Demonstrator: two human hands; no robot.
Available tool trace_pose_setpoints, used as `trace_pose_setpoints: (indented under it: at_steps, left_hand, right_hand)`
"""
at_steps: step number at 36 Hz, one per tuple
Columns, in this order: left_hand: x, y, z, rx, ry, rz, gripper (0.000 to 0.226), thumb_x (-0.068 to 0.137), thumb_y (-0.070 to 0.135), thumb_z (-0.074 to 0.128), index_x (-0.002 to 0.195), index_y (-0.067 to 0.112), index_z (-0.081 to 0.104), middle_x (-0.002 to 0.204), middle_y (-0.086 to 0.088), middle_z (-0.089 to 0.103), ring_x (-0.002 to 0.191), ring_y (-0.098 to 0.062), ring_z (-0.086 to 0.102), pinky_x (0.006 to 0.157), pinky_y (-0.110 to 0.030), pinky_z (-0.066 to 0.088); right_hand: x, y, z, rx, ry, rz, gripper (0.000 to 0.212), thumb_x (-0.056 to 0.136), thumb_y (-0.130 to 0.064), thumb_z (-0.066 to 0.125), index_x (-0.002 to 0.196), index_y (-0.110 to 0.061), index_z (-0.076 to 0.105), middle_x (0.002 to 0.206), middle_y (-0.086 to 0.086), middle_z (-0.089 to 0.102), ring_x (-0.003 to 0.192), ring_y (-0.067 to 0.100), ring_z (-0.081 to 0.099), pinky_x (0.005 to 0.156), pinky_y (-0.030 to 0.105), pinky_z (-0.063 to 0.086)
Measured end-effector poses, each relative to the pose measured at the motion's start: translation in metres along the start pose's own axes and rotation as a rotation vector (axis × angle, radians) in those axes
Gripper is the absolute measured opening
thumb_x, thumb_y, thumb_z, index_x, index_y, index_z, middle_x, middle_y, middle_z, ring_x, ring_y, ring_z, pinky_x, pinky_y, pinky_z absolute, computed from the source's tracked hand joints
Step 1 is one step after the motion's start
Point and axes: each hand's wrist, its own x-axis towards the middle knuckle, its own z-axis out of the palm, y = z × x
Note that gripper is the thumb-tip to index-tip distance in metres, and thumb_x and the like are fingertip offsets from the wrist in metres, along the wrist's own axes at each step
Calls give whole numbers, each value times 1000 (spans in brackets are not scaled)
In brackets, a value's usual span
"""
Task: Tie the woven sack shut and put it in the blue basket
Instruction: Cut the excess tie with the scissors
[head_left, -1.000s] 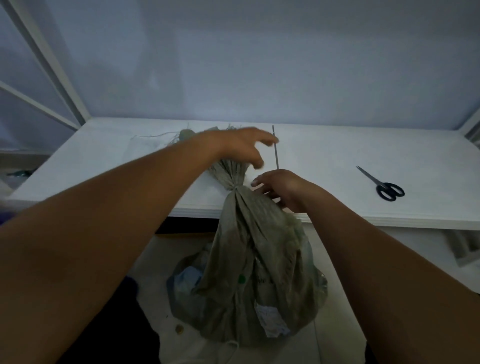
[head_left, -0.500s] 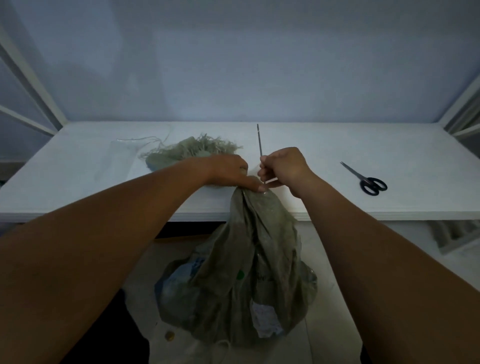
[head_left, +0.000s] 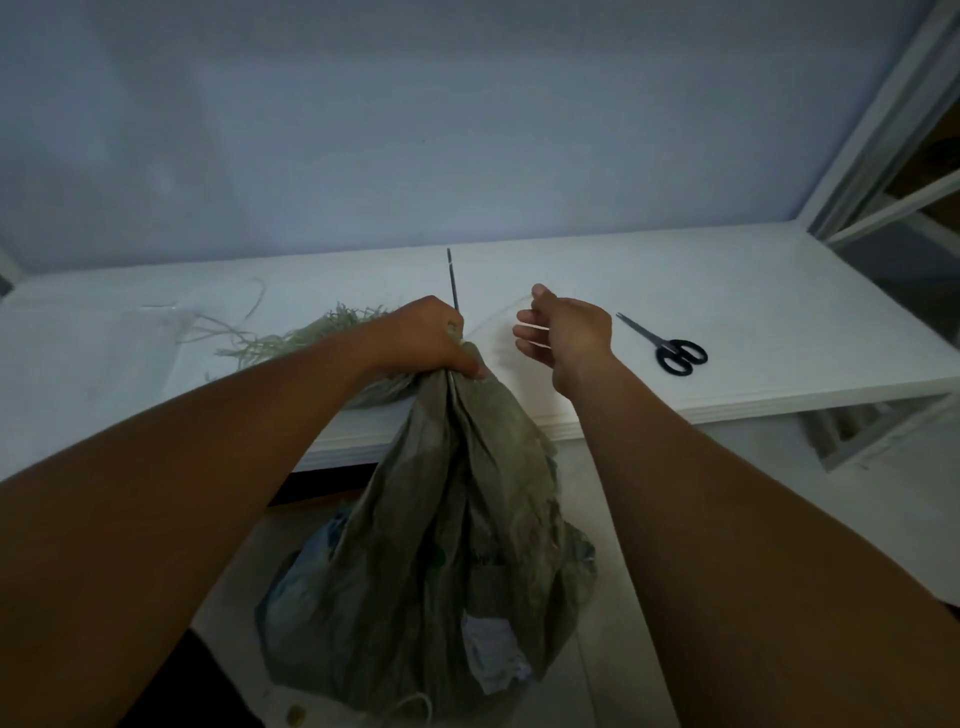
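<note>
A grey-green woven sack (head_left: 441, 545) hangs from the white table's front edge down to the floor. Its frayed top (head_left: 311, 338) lies on the table. My left hand (head_left: 426, 338) grips the gathered neck at the table edge. My right hand (head_left: 566, 332) is to the right of the neck, a little apart from it. Its fingers are loosely curled and it holds a thin pale string (head_left: 496, 314) that runs taut back to the neck. No blue basket is in view.
Black-handled scissors (head_left: 675, 348) lie on the white table (head_left: 753, 291) to the right of my right hand. A thin dark rod (head_left: 453, 278) lies just behind my left hand. Loose pale fibres (head_left: 228, 327) trail at the left. A white frame (head_left: 883, 135) rises at the right.
My left hand came down from above the sack top and gripped the neck. My right hand moved from beside the neck out to the right, drawing the string with it.
</note>
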Motion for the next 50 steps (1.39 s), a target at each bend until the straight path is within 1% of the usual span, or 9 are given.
trace_pose_setpoints:
  at_steps: [6,17,23,27,31,35,41,43,50]
  left_hand:
    - [9,17,11,-1,46,-22,49,60,41,91,60,17,48,62,1,44,57,-14,42,54,-26,30]
    - [27,53,42,142,117,27,42,64,39,85,63,16,50,68,0,52,65,-17,50,56,-27,38]
    - [34,73,64,264,133,84,45,65,50,82,70,15,54,78,-4,60,73,-20,57,61,-32,45]
    - [40,90,81,312,137,124,45,68,52,80,73,17,53,81,-2,59,78,-21,58,62,-31,45]
    - [46,101,94,371,149,150,47,70,57,77,79,16,55,82,1,57,80,-21,56,63,-30,43]
    - [53,104,104,404,146,182,49,71,60,75,81,18,52,82,3,53,81,-20,53,66,-32,43]
    - [61,107,117,425,130,180,45,74,55,74,84,17,51,86,1,56,81,-21,54,66,-32,42]
    - [65,108,121,437,124,163,46,74,56,73,85,17,51,87,1,57,81,-21,54,66,-32,42]
    - [74,109,126,388,84,99,53,70,61,75,76,19,45,76,4,49,77,-19,53,61,-30,39]
  right_hand:
    - [0,15,-19,-84,-75,30,8,92,-9,72,88,-4,67,90,20,72,72,29,69,70,35,63]
    - [19,11,-49,-237,-11,-32,4,88,-4,72,86,-1,71,85,22,72,69,28,69,75,40,65]
    - [28,8,-87,-492,103,-157,17,89,-1,66,73,-4,72,76,18,72,66,25,69,71,41,63]
    - [37,11,-110,-743,242,-224,33,87,-2,57,56,-12,63,55,0,60,72,29,73,67,38,62]
    - [36,16,-128,-998,298,-313,21,91,-3,51,80,-2,69,65,-1,53,76,25,60,66,26,44]
    - [43,20,-139,-1098,369,-347,25,94,-4,52,107,-9,72,106,8,67,105,27,63,75,28,46]
    - [53,26,-161,-1252,340,-343,39,98,-11,47,134,-16,58,133,5,54,130,26,43,80,34,43]
    - [55,26,-165,-1231,329,-304,38,98,-15,49,135,-18,59,131,6,56,127,26,49,84,34,47]
    - [61,19,-167,-1132,412,-267,19,95,-21,58,106,-16,73,105,11,69,109,28,61,76,31,51]
